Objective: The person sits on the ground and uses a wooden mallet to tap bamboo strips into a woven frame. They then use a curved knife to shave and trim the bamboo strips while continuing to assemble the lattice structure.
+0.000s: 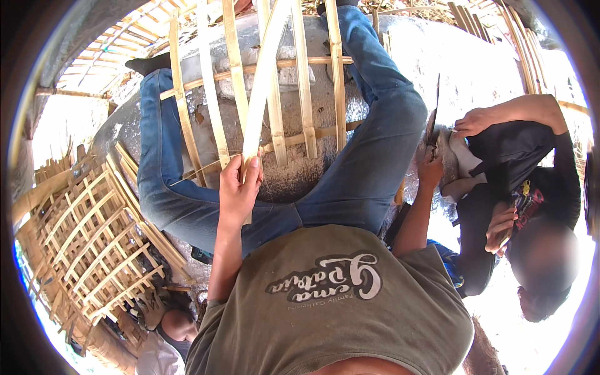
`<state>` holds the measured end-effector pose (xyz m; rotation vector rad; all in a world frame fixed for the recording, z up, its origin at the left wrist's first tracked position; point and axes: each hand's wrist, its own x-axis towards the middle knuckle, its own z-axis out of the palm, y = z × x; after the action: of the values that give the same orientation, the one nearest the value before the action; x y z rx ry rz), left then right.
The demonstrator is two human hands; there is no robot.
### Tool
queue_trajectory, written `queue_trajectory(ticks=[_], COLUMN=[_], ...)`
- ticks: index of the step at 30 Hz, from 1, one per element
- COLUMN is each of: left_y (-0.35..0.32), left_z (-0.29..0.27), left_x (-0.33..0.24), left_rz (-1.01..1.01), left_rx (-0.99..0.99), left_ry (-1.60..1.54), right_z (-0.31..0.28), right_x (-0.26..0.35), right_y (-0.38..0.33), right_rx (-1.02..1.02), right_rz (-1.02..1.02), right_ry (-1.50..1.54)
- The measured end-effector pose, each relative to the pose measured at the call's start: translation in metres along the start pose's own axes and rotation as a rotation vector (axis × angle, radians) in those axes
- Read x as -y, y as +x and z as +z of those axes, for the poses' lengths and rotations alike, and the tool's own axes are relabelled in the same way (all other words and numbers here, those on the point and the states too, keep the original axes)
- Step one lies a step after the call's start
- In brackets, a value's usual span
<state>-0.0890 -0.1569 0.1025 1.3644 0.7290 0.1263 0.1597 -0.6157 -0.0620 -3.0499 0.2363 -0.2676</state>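
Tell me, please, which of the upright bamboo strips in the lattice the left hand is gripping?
The broad pale strip that leans across the others; the left hand closes its fingers around its lower end. The neighbouring strips are narrower, yellower and untouched.

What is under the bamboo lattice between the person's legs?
Under the bamboo lattice lies grey ground with a pale flat stone. The left hand grips one strip. The legs hide the ground beside it.

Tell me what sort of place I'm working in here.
Likely an outdoor bamboo-weaving work spot: the left hand holds a bamboo strip over a half-woven lattice, a finished lattice panel lies on the ground, and another person sits nearby.
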Motion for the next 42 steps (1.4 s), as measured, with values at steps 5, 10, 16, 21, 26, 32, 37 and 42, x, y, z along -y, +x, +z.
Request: queue_trajectory(ticks=[5, 10, 16, 21, 26, 32, 37, 42], left_y=[-0.001, -0.001, -0.003, -0.003, -0.003, -0.009, -0.014, -0.015], left_z=[-0.006, -0.014, -0.016, -0.019, -0.021, -0.02, -0.02, -0.025], left_x=[0.005, 0.005, 0.007, 0.007, 0.013, 0.013, 0.012, -0.007], left_rz=[-0.005, -0.01, -0.043, -0.043, -0.02, -0.095, -0.108, -0.036], left_rx=[-0.013, -0.024, -0.024, -0.003, 0.006, 0.225, 0.272, 0.373], left_ry=[0.041, 0.071, 0.015, 0.041, 0.08, -0.113, -0.05, 0.001], right_z=[0.017, 0.022, 0.02, 0.019, -0.051, -0.08, -0.101, -0.148], right_x=[-0.012, -0.019, -0.016, -0.01, 0.051, 0.076, 0.098, 0.143], right_y=[0.003, 0.011, 0.005, 0.007, -0.005, -0.007, -0.003, 0.003], right_rx=[0.115, 0.187, 0.127, 0.133, 0.293, 0.168, 0.051, 0.139], right_rz=[0.083, 0.116, 0.082, 0.208, 0.303, 0.074, -0.097, -0.234], right_ry=[-0.095, 0.062, 0.192, 0.48, 1.01, 0.864, 0.866, 1.318])
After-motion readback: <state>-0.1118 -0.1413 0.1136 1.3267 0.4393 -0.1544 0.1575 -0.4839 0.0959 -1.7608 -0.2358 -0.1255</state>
